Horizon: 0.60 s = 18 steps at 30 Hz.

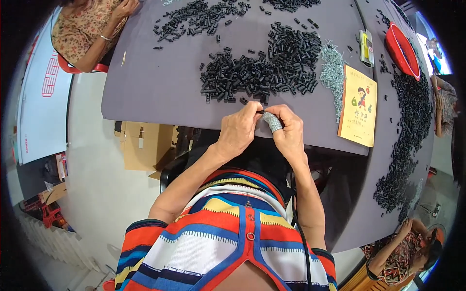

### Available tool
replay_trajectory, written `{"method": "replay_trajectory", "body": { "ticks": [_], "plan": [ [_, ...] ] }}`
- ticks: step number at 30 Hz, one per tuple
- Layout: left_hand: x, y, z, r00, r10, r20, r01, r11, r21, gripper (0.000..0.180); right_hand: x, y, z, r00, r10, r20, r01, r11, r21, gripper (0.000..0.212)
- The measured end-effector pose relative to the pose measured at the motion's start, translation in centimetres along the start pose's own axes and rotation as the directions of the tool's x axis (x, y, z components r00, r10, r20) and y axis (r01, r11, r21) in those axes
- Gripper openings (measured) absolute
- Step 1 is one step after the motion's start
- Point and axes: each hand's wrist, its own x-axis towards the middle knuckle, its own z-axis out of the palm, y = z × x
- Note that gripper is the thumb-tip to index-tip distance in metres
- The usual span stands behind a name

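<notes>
At the near table edge my left hand (239,130) and my right hand (290,130) meet with their fingertips close together. Between them a small black plastic piece (260,112) shows, pinched by both hands and mostly covered by the fingers. A speckled grey wrapping (272,121) sits around a finger of my right hand. Just beyond my fingers spreads a heap of small black plastic pieces (291,60), with a few loose ones at its near side. Right of that heap lies a pile of tiny silvery metal parts, seemingly springs (332,68).
A yellow booklet (357,106) lies right of my hands, near a clear-and-yellow box (366,48). Farther right are a red basket (403,51) and a long black heap (407,131). Other people sit at the far left and lower right. A cardboard box (145,145) stands below the table.
</notes>
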Motion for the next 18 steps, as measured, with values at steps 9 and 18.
{"method": "replay_trajectory", "body": {
  "ticks": [9,18],
  "plan": [
    [-0.6,-0.4,-0.4,1.000,-0.013,0.025,0.016,0.996,-0.093,0.017,-0.5,-0.3,0.6,0.998,-0.065,0.028,0.066,0.996,-0.060,0.030],
    [-1.0,-1.1,-0.7,0.969,-0.240,-0.059,0.192,0.880,-0.433,0.011,-1.1,-1.0,3.0,0.917,-0.362,0.170,0.400,0.831,-0.386,0.058]
  ]
}}
